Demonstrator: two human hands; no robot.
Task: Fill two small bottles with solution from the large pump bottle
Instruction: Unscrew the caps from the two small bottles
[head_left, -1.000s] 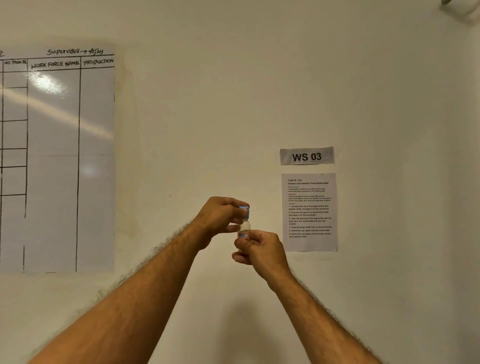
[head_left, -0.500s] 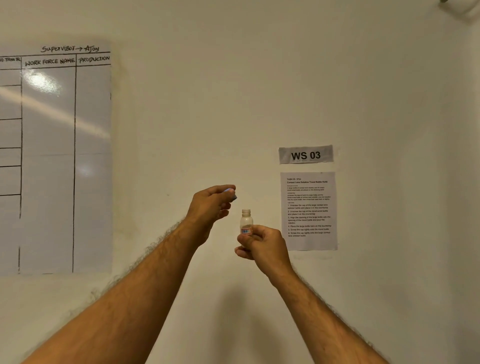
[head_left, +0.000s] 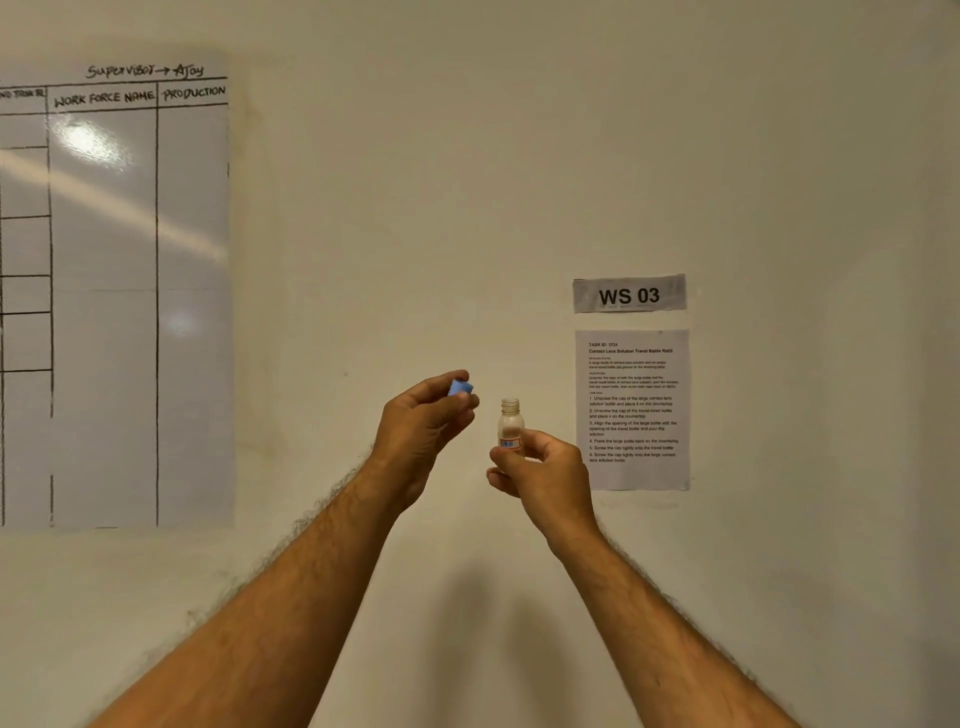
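A whiteboard chart (head_left: 114, 291) is being shown on the wall at left, an instruction sheet (head_left: 632, 410) at right. A small clear bottle (head_left: 510, 423), uncapped and upright, is being pinched at its base by the right hand (head_left: 545, 467); its blue cap (head_left: 460, 388) is being held apart in the left hand (head_left: 421, 431) fingertips

Small clear bottle (head_left: 510, 423) upright, uncapped (red label low down); blue cap (head_left: 460, 388) apart, upper left.
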